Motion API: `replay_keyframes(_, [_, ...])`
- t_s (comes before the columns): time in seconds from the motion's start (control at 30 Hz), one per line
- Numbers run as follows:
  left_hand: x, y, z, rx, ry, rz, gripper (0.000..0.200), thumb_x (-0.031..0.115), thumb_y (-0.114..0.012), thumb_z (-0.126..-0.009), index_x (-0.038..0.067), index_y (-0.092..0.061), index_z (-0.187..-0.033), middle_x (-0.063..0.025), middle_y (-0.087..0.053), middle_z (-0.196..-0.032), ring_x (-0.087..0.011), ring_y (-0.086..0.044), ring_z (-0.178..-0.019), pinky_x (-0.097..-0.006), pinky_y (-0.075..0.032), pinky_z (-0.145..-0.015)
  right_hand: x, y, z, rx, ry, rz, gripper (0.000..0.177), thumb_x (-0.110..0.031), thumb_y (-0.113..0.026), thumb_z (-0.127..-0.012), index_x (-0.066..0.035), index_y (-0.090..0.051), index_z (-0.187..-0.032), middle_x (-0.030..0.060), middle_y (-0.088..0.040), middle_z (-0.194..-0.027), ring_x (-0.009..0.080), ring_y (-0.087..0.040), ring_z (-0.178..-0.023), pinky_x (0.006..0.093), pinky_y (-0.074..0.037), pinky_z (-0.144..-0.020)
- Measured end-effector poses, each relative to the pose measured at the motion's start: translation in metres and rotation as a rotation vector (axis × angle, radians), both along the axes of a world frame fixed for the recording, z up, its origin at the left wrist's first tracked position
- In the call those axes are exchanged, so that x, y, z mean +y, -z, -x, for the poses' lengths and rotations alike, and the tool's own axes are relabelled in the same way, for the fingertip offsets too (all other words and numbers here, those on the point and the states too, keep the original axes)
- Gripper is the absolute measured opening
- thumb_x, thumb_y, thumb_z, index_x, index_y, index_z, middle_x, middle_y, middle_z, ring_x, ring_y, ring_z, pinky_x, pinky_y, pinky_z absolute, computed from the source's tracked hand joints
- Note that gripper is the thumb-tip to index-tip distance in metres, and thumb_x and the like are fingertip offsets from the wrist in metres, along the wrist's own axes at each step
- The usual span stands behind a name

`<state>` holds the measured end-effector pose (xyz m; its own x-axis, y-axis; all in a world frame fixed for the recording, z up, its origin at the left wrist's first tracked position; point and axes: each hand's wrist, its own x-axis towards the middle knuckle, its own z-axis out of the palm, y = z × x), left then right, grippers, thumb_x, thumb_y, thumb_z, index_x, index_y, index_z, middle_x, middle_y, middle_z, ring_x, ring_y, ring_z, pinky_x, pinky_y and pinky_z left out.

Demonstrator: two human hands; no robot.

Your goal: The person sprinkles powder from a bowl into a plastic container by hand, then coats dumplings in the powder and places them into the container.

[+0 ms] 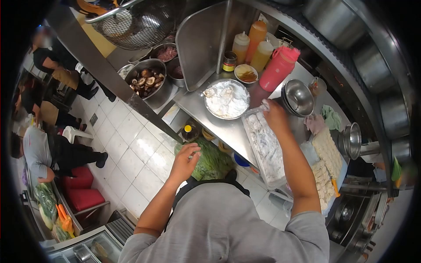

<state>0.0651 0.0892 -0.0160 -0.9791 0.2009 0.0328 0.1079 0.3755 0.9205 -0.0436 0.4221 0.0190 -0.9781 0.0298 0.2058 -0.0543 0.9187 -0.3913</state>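
My right hand (275, 115) is over the far end of a long clear tray (248, 126) filled with white-coated pieces (264, 142). Its fingers are closed on a small whitish piece (265, 104), whose kind I cannot make out. Just beyond is a round metal bowl (227, 117) heaped with white powder (226, 100), and a pale lump sits at its left edge. My left hand (185, 163) hangs in the air away from the counter, above the leafy greens (208, 162). Its fingers are loosely bent and apart, with nothing in them.
Squeeze bottles (255, 41), a pink flask (279, 69) and stacked metal bowls (298, 97) line the counter's back. A pot of cut mushrooms (147, 79) stands left of a metal divider (199, 48). Pale dough-like pieces (325, 160) lie at right. Several people (48, 147) are across the aisle.
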Motion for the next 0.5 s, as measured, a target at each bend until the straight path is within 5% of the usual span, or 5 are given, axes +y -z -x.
replay_keyframes(0.2, [0.008, -0.006, 0.0, -0.009, 0.019, 0.015, 0.019, 0.011, -0.057, -0.082, 0.002, -0.06, -0.099, -0.0117, -0.054, -0.11, -0.0205, -0.058, -0.085, -0.0267, -0.048, -0.064, -0.065, 0.01, 0.077, -0.019, -0.253, 0.088, 0.032, -0.013, -0.057, -0.077, -0.005, -0.056, -0.108, 0.0182, -0.055, -0.11, 0.0348, -0.055, -0.097, 0.0402, -0.046, -0.082])
replay_keyframes(0.4, [0.002, -0.013, -0.006, -0.031, 0.007, -0.003, 0.019, 0.011, -0.057, -0.083, 0.002, -0.059, -0.099, -0.0117, -0.054, -0.111, -0.0211, -0.058, -0.086, -0.0271, -0.049, -0.066, -0.082, 0.027, 0.122, -0.149, -0.323, -0.112, 0.046, -0.017, -0.06, -0.077, -0.007, -0.049, -0.12, 0.0185, -0.06, -0.098, 0.0324, -0.059, -0.088, 0.0382, -0.047, -0.076])
replay_keyframes(0.5, [-0.008, -0.009, -0.01, -0.036, -0.032, -0.02, 0.019, 0.01, -0.056, -0.083, 0.002, -0.059, -0.099, -0.012, -0.053, -0.111, -0.0215, -0.058, -0.087, -0.0273, -0.049, -0.067, -0.075, 0.006, 0.123, -0.454, -0.321, -0.049, 0.05, -0.022, -0.061, -0.077, -0.001, -0.047, -0.12, 0.0201, -0.059, -0.101, 0.0295, -0.058, -0.093, 0.036, -0.045, -0.08])
